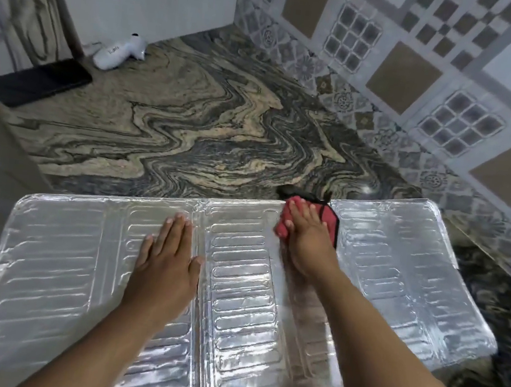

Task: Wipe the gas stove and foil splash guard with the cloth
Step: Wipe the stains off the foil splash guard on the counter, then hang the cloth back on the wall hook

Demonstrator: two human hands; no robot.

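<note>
The silver foil splash guard [58, 266] lies spread flat across the marbled counter, its ribbed panels filling the lower half of the view. My left hand [164, 265] rests palm down on the middle panel, fingers together and extended, holding nothing. My right hand [306, 237] presses a red cloth [285, 225] with dark trim onto the guard's far edge, near the fold between the middle and right panels. The gas stove is not in view.
The marbled stone counter [192, 122] stretches behind the guard. A black phone [41, 81] and a white gas lighter [120, 50] lie at the far left by the wall. A patterned tile wall [419, 84] runs along the right.
</note>
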